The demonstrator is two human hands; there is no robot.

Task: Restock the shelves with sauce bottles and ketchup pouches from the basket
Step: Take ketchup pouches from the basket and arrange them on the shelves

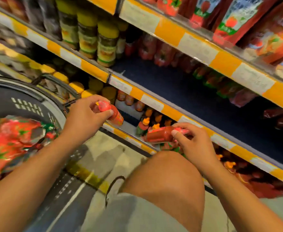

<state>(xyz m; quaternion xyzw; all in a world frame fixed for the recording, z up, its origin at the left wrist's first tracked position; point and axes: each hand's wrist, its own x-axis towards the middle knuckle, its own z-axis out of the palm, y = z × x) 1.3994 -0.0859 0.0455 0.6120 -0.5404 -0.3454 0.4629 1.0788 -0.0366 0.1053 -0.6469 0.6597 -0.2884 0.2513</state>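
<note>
My left hand (85, 116) grips a small red sauce bottle (116, 115) by its red cap, just in front of a low shelf. My right hand (193, 143) holds a second red sauce bottle (160, 136) by the cap end, lying sideways above the lowest shelf's front edge. A dark plastic basket (25, 104) stands at the left with red ketchup pouches (11, 141) inside. The dark middle shelf (170, 91) has a wide bare stretch, with red bottles (155, 51) standing along its back.
Yellow-lidded jars (106, 42) stand on the middle shelf's left part. Ketchup pouches (234, 19) fill the top shelf. Small orange-capped bottles (144, 124) crowd the low shelf near my hands. My bent knee (167, 173) is below the right hand. Yellow and white shelf edges (170, 113) run diagonally.
</note>
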